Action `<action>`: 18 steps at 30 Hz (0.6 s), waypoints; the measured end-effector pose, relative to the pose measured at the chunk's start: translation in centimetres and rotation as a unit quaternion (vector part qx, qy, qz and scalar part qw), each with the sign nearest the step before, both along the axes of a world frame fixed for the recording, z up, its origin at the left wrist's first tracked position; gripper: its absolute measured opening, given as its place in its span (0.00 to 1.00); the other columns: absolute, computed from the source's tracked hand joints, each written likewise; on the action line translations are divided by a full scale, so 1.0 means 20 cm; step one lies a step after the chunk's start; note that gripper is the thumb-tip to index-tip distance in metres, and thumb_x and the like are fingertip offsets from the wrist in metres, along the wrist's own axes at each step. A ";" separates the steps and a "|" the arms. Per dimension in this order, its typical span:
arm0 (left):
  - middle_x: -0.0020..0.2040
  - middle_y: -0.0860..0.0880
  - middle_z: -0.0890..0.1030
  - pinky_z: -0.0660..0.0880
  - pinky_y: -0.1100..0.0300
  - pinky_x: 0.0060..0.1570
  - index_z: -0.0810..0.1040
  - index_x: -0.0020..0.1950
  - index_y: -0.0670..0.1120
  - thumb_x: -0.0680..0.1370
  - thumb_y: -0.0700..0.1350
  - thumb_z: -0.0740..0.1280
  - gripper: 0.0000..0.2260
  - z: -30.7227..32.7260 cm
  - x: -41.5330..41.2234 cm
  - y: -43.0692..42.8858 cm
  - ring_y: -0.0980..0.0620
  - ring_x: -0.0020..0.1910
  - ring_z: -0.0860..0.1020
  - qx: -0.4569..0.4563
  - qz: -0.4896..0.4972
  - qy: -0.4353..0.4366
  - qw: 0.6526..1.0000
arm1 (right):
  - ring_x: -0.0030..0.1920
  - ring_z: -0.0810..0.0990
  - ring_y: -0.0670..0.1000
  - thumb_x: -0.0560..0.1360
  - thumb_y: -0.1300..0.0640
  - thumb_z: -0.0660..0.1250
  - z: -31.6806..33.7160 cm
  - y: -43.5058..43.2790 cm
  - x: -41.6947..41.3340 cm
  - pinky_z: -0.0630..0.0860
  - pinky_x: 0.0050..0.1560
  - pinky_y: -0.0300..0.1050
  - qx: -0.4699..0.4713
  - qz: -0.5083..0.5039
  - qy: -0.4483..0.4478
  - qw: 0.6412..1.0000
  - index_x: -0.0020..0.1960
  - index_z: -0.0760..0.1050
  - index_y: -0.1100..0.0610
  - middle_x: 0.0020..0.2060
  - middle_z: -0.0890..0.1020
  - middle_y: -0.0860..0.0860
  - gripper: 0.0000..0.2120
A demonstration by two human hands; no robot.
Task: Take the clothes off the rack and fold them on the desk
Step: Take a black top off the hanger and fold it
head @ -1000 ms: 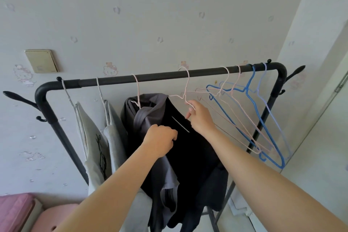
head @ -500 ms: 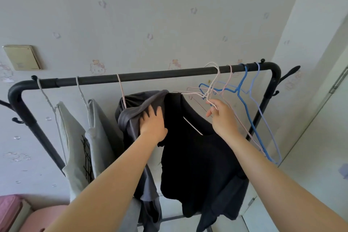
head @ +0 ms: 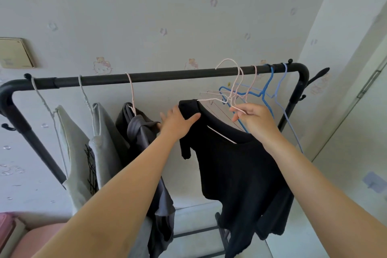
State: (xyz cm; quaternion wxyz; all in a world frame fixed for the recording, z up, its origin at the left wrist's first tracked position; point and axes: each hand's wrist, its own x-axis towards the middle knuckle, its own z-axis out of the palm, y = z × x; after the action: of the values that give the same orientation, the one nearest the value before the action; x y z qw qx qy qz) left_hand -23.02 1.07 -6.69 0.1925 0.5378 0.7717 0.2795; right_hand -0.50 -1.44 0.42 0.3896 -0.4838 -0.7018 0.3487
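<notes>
A black shirt hangs from a pale pink wire hanger whose hook is lifted just above the black rack bar. My left hand grips the shirt's left shoulder, thumb over the cloth. My right hand pinches the hanger's wire below its neck. A dark grey garment hangs on a pink hanger to the left. Two light grey garments hang further left.
Several empty pink and blue hangers crowd the bar's right end, right behind my right hand. The rack's right post stands near a white wall corner. A pink cushion lies low at the left.
The black shirt has shifted right, away from the dark grey garment. Its hanger hook has come up off the bar. My left hand moved from the grey garment to the black shirt's shoulder.
</notes>
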 end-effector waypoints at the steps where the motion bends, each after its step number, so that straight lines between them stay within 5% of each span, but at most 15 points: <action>1: 0.74 0.44 0.63 0.61 0.36 0.68 0.54 0.77 0.47 0.72 0.70 0.61 0.42 0.00 0.00 0.00 0.38 0.74 0.57 0.022 -0.001 -0.005 1.000 | 0.48 0.73 0.32 0.80 0.65 0.58 0.01 -0.01 0.00 0.62 0.46 0.25 -0.010 0.004 0.006 1.000 0.50 0.80 0.53 0.41 0.83 0.48 0.13; 6: 0.70 0.44 0.70 0.69 0.40 0.63 0.56 0.75 0.47 0.75 0.64 0.63 0.35 -0.02 0.01 -0.02 0.41 0.66 0.70 0.078 0.005 0.029 0.997 | 0.52 0.76 0.42 0.77 0.65 0.63 0.05 -0.08 0.05 0.64 0.53 0.38 -0.014 -0.041 0.031 0.999 0.37 0.81 0.55 0.42 0.84 0.48 0.13; 8: 0.70 0.44 0.69 0.70 0.41 0.62 0.55 0.76 0.48 0.75 0.65 0.62 0.36 -0.01 0.04 -0.04 0.41 0.66 0.70 0.082 -0.013 0.025 0.996 | 0.44 0.77 0.43 0.75 0.63 0.65 0.06 -0.10 0.06 0.66 0.51 0.40 -0.021 -0.054 0.047 0.997 0.31 0.78 0.53 0.39 0.83 0.52 0.15; 11: 0.73 0.44 0.66 0.71 0.43 0.63 0.51 0.77 0.49 0.74 0.63 0.64 0.38 0.00 0.10 -0.05 0.41 0.68 0.69 0.079 -0.031 0.011 0.996 | 0.30 0.74 0.40 0.75 0.58 0.68 0.04 -0.14 0.05 0.69 0.42 0.34 -0.038 -0.048 0.052 0.997 0.36 0.80 0.56 0.29 0.77 0.47 0.08; 14: 0.72 0.41 0.66 0.72 0.45 0.61 0.51 0.78 0.45 0.78 0.53 0.64 0.34 0.00 0.12 -0.07 0.40 0.67 0.69 0.102 -0.015 0.048 0.994 | 0.35 0.76 0.37 0.75 0.51 0.69 0.02 -0.16 0.04 0.69 0.36 0.26 -0.026 -0.063 0.050 0.996 0.44 0.82 0.59 0.38 0.81 0.50 0.10; 18: 0.63 0.39 0.71 0.72 0.49 0.50 0.64 0.69 0.42 0.81 0.47 0.58 0.18 0.00 0.09 -0.09 0.39 0.56 0.75 0.135 -0.013 0.074 0.988 | 0.36 0.73 0.45 0.74 0.42 0.69 -0.02 -0.15 0.06 0.67 0.40 0.36 -0.016 -0.087 0.032 0.996 0.38 0.78 0.59 0.32 0.74 0.53 0.19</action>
State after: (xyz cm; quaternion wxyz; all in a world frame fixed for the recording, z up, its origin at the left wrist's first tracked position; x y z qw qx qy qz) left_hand -21.23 -0.68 -6.64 0.0637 0.5879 0.7321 0.3382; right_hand 0.76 -4.35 0.08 0.4329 -0.5377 -0.6387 0.3400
